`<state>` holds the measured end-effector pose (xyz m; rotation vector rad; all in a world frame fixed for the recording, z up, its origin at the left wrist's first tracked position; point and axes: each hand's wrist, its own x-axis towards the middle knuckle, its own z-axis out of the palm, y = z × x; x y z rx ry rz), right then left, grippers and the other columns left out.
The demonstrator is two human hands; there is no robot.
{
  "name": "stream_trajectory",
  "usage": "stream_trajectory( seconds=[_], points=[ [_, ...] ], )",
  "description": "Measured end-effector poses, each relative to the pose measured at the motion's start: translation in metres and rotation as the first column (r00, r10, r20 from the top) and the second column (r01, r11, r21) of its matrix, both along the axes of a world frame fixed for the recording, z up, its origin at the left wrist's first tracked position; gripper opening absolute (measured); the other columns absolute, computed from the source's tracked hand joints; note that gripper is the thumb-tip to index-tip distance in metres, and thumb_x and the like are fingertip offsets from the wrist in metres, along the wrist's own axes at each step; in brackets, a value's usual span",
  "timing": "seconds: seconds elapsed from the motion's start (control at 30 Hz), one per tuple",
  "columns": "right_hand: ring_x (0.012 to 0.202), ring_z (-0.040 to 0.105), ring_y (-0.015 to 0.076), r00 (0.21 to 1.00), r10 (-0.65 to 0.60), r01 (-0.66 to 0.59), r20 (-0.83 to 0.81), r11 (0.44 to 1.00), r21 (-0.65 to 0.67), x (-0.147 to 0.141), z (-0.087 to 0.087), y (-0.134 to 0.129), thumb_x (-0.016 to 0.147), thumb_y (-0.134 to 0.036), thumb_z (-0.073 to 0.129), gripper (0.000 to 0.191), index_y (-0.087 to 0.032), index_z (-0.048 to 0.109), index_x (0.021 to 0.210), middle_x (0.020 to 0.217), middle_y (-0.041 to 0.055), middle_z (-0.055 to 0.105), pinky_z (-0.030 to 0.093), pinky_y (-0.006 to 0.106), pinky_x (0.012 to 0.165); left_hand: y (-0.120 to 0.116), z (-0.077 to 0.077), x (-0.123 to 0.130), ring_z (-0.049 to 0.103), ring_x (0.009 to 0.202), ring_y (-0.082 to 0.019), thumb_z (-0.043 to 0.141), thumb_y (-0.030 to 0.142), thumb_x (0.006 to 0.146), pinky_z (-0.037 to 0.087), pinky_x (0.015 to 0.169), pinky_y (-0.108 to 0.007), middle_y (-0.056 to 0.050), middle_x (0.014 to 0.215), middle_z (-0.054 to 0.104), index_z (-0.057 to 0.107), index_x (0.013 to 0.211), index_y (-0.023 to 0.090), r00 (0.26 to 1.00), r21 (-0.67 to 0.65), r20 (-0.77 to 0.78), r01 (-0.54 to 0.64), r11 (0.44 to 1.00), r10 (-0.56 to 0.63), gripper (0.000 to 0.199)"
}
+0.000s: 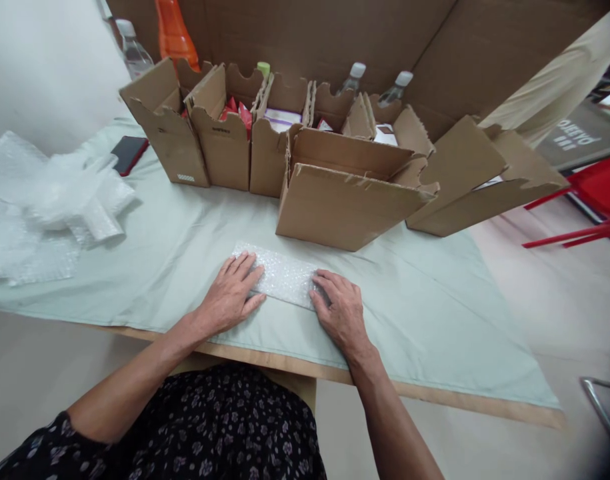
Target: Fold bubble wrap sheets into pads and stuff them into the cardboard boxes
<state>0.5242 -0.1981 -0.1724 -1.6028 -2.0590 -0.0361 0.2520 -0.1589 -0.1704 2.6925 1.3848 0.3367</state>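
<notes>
On the far left there's a messy pile of bubble wrap (59,190) that runs out of the frame, so no clue how big it really is. Next to it, a phone (129,155) lies on the pale green cloth (435,327). Behind the row of cardboard boxes (225,157) you only get the upper part of a clear bottle (135,57), and the orange bottle (175,33) is chopped off at the top. Some red packets (241,117) poke up inside one box, mostly hidden by its walls. The big front box (347,207) blocks the lower part of the boxes behind it, and I can't see what's in it. Far right, a red chair (597,190) gets cut off by the edge.

Now the grip. A flat strip of bubble wrap (285,277) lies on the cloth right in front of the person, between both hands. Left hand (237,287) is laid flat over its left end, fingers loosely spread, not clenched. Right hand (339,303) has bent fingers and thumb touching the right end; can't tell whether it's actually pinching it.
</notes>
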Motion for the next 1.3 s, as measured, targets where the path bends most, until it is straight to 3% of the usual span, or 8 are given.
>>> stream_trajectory(
  seconds=[0.47, 0.67, 0.8, 0.9, 1.13, 1.3],
  points=[
    [0.114, 0.068, 0.0270, 0.998, 0.003, -0.003, -0.067, 1.000, -0.003, 0.003, -0.003, 0.000, 0.098, -0.030, 0.058, 0.021, -0.022, 0.072, 0.111, 0.124, 0.0103, 0.075, 0.046, 0.043, 0.093, 0.000, 0.005, -0.001, 0.038, 0.153, -0.037, 0.057, 0.038, 0.100, 0.031, 0.125, -0.055, -0.020, 0.161, 0.045, 0.054, 0.142, 0.013, 1.000, -0.020, 0.029, 0.009, 1.000, -0.009, 0.049],
    [0.111, 0.069, 0.0257, 0.990, 0.041, -0.022, -0.134, 0.990, 0.138, 0.001, 0.006, -0.010, 0.098, -0.028, 0.061, 0.015, -0.021, 0.070, 0.108, 0.121, 0.0114, 0.076, 0.048, 0.041, 0.094, 0.000, 0.005, -0.001, 0.038, 0.152, -0.037, 0.055, 0.038, 0.101, 0.032, 0.125, -0.056, -0.021, 0.160, 0.045, 0.054, 0.142, 0.013, 1.000, -0.006, 0.017, 0.013, 1.000, -0.013, 0.049],
    [0.116, 0.067, 0.0277, 0.989, 0.138, -0.135, -0.046, 0.989, 0.059, -0.005, 0.009, -0.023, 0.096, -0.031, 0.066, 0.021, -0.021, 0.069, 0.114, 0.125, 0.0105, 0.075, 0.046, 0.045, 0.097, 0.000, 0.005, -0.001, 0.038, 0.152, -0.037, 0.054, 0.038, 0.100, 0.031, 0.125, -0.055, -0.021, 0.161, 0.045, 0.055, 0.142, 0.013, 1.000, -0.008, 0.024, 0.014, 1.000, -0.014, 0.049],
    [0.117, 0.066, 0.0282, 0.987, 0.153, -0.154, 0.046, 0.988, 0.009, -0.009, 0.007, -0.026, 0.098, -0.029, 0.063, 0.022, -0.021, 0.070, 0.117, 0.126, 0.0100, 0.075, 0.046, 0.046, 0.098, 0.000, 0.004, -0.001, 0.038, 0.153, -0.036, 0.054, 0.038, 0.100, 0.031, 0.125, -0.057, -0.020, 0.160, 0.045, 0.054, 0.142, 0.015, 0.999, -0.010, 0.034, 0.006, 1.000, -0.006, 0.048],
    [0.110, 0.068, 0.0251, 0.972, 0.181, -0.199, 0.149, 0.973, 0.117, -0.009, 0.009, -0.020, 0.099, -0.011, 0.054, 0.025, -0.017, 0.072, 0.116, 0.118, 0.0103, 0.077, 0.048, 0.041, 0.090, 0.003, 0.005, -0.004, 0.038, 0.152, -0.036, 0.056, 0.037, 0.099, 0.033, 0.124, -0.057, -0.018, 0.159, 0.047, 0.055, 0.140, 0.016, 0.999, -0.040, 0.043, 0.025, 0.999, -0.024, 0.047],
    [0.084, 0.067, 0.0201, 0.969, 0.217, -0.231, 0.116, 0.964, 0.129, -0.022, 0.026, -0.029, 0.098, -0.008, 0.054, 0.020, -0.018, 0.070, 0.104, 0.095, 0.0058, 0.078, 0.047, 0.039, 0.084, 0.012, 0.012, -0.008, 0.039, 0.152, -0.036, 0.055, 0.019, 0.094, 0.034, 0.122, -0.062, -0.016, 0.156, 0.051, 0.061, 0.133, 0.020, 0.998, -0.028, 0.063, 0.030, 0.999, -0.028, 0.039]
  ],
)
